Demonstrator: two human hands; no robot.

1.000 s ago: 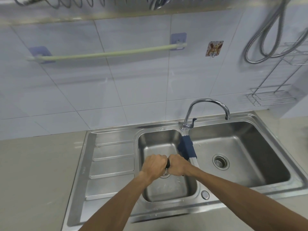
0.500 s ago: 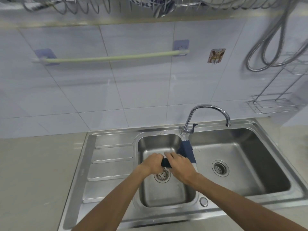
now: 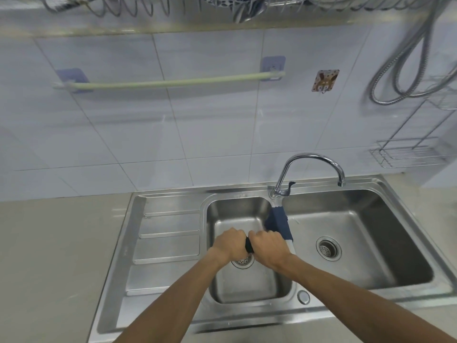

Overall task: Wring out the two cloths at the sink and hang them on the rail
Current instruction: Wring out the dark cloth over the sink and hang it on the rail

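Over steel sink (image 3: 170,248), left hand (image 3: 230,245) and right hand (image 3: 268,246) fisted together round dark cloth (image 3: 249,245); second blue cloth (image 3: 278,222) just beyond right hand

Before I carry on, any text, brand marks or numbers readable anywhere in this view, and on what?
None readable.
Sticker hook on the wall tiles: a printed picture only, no words visible.
Sink back rim, behind the left basin: a faint stamped mark, too small and blurred to read.
Rail, faucet and the cloth on the sink divider: no lettering visible.
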